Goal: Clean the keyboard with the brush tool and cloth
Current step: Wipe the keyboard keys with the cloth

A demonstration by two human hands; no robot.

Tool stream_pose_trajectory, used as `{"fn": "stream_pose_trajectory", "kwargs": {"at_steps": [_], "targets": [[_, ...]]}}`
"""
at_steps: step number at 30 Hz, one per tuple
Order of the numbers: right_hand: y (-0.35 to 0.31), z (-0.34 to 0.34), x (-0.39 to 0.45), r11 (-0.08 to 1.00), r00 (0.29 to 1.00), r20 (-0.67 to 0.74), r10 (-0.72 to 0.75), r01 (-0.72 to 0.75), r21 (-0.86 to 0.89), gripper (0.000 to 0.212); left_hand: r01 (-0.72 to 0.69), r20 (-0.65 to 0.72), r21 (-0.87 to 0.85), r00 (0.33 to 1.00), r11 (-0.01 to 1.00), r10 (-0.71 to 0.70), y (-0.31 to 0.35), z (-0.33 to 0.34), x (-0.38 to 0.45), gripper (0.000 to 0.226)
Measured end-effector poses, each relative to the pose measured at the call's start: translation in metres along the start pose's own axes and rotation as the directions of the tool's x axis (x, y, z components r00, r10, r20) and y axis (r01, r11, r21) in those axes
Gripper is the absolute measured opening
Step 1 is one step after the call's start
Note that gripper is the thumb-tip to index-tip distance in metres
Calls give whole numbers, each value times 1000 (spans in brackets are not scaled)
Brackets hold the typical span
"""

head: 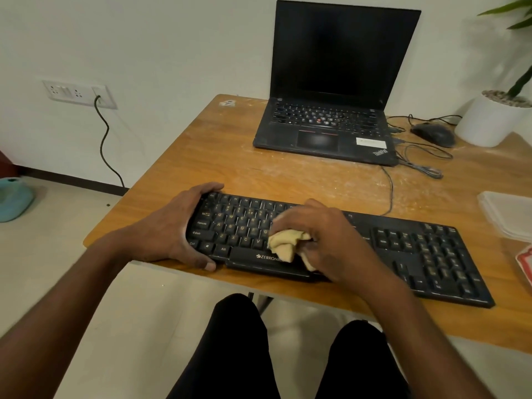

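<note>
Plant [518, 53] in white pot [486, 122]

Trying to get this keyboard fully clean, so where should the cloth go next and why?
Probably slide the cloth rightward toward the number pad. The right hand holds it bunched over the middle keys, while the left hand grips the left end of the keyboard, steadying it.

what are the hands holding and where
Right hand grips the bunched cloth on the keys; left hand grips the keyboard by its left end.
</note>
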State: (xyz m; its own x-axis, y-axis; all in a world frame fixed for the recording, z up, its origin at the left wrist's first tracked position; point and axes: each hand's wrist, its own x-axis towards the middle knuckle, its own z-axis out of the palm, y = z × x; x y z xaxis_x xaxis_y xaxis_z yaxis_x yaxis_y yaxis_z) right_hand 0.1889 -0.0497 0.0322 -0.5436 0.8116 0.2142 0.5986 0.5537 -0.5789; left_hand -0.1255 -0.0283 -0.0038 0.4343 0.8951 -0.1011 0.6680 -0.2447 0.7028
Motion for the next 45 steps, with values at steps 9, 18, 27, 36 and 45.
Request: {"fn": "stream_pose_trajectory", "kwargs": {"at_steps": [9, 18, 27, 36, 45], "targets": [[25, -19, -18, 992, 993, -71, 92, -85, 97, 51, 6, 12, -4, 1000, 1000, -6, 1, -1, -1, 143], [3, 10, 22, 998, 997, -66, -48, 50, 35, 46, 4, -2, 0, 1000, 1000, -4, 1, 0, -1, 144], [42, -33, -7, 990, 988, -96, 124, -117, 78, 43, 0, 1, -3, 1000, 1000, 0, -1, -1, -1, 144], [13, 2, 36, 999, 994, -107, -11, 16, 44, 36, 1, 1, -1, 1000, 1000, -1, 2, 0, -1, 144], [41, -22, 18, 995, 989, -108, 104, -104, 7, 38, -6, -1, 3, 1000, 1000, 6, 0, -1, -1, 145]]}}
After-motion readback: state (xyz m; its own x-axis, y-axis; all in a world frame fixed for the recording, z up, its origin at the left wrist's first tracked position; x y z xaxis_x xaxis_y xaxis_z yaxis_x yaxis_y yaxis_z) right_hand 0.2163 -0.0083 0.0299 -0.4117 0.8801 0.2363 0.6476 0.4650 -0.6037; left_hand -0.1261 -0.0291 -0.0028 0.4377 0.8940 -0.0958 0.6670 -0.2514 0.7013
